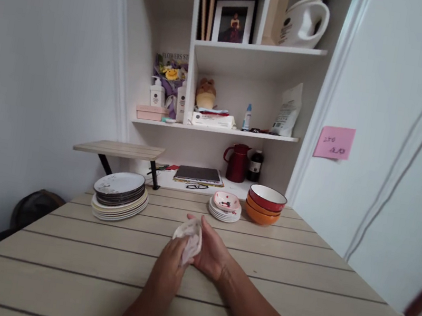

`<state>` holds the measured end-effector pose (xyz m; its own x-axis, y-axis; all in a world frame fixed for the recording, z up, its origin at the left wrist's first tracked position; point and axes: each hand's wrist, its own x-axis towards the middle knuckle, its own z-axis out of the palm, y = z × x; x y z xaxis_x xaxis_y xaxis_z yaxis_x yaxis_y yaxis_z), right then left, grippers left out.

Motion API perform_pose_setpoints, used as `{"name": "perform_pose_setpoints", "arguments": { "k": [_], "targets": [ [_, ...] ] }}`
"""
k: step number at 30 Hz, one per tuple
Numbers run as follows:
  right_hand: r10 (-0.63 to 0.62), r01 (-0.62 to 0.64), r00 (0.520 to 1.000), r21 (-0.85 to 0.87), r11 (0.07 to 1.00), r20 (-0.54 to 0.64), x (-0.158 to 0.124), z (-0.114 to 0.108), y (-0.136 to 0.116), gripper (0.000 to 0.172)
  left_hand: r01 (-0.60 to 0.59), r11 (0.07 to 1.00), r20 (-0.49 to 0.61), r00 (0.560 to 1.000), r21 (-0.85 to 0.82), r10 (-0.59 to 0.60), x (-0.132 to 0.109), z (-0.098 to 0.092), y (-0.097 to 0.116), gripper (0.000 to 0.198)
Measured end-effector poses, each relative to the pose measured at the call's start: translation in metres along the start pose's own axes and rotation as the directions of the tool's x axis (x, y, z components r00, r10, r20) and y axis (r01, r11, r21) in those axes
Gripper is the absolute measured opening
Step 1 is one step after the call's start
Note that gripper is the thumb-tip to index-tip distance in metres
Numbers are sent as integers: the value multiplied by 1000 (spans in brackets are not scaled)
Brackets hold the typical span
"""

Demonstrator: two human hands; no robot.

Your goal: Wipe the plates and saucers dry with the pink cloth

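A small white bowl (182, 228) is held tilted above the middle of the table. My right hand (213, 253) supports it from the right, thumb near the rim and fingers partly hidden behind it. Inside the bowl, my left hand (171, 263) presses a crumpled whitish cloth or tissue (190, 247) against the surface; which of the two it is I cannot tell. Beyond my hands, a pink-patterned bowl (227, 201) rests on a stack of small white plates (223, 214). Right of that stand nested bowls, a red one (267, 198) over orange ones (261, 217).
Stacked plates (121, 194) stand at the left, by a small raised wooden shelf (120, 149). At the back are a dark red jug (237, 163), a dark bottle (255, 166), a flat dark laptop-like object (198, 174) and glasses (197, 186). The slatted table (275, 307) meets a shelf unit.
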<state>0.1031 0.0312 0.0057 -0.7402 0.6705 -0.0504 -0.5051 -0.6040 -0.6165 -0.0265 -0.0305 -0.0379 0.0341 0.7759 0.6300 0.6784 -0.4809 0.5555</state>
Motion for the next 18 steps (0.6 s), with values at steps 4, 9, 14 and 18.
{"name": "perform_pose_setpoints", "arguments": {
  "k": [4, 9, 14, 18],
  "targets": [
    [-168, 170, 983, -26, 985, 74, 1, 8, 15, 57, 145, 973, -180, 968, -178, -177, -3, 1, 0, 43],
    [-323, 319, 946, -125, 939, -14, 7, 18, 25, 56, 105, 971, -157, 978, -215, -141, 1, 2, 12, 43],
    [-346, 369, 905, 53, 928, -247, 18, 21, 27, 40, -39, 996, -52, 998, -82, 35, 8, 9, 18, 37],
    [-149, 174, 957, 82, 981, -248, 16, 13, 14, 34, -108, 991, 34, 994, 80, 106, 13, 11, 17, 36]
  ]
}}
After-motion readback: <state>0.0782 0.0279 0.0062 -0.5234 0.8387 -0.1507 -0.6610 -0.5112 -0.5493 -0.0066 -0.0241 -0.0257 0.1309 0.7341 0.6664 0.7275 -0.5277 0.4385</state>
